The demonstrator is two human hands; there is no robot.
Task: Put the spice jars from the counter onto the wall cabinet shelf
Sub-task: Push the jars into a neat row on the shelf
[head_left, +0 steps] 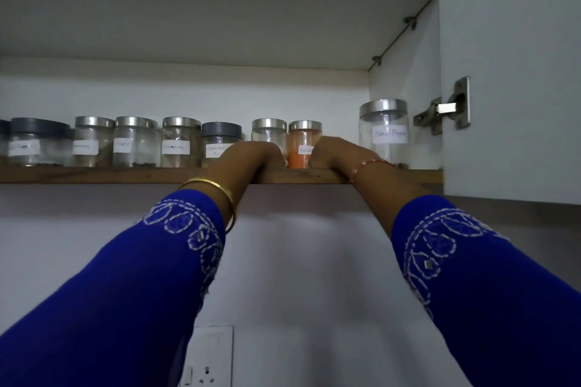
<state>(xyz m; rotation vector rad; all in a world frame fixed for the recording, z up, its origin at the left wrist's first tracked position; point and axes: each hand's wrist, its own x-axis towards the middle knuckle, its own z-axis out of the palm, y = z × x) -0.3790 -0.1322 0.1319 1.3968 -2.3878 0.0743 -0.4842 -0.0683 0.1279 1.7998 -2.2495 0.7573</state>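
Note:
A row of labelled glass spice jars stands on the wooden cabinet shelf (94,175). My left hand (255,156) is curled around the lower part of a clear jar with a silver lid (269,132). Right beside it, my right hand (341,153) is curled against the right side of a jar of orange-red powder (302,143), hiding part of its label. Both jars rest on the shelf near its front edge. A taller jar labelled Black Pepper (384,132) stands to the right of my right hand.
Left of my hands stand a grey-lidded coriander jar (220,138), a cinnamon jar (180,141) and several more. The open cabinet door with its hinge (452,108) is on the right. A wall socket (209,361) sits below the shelf.

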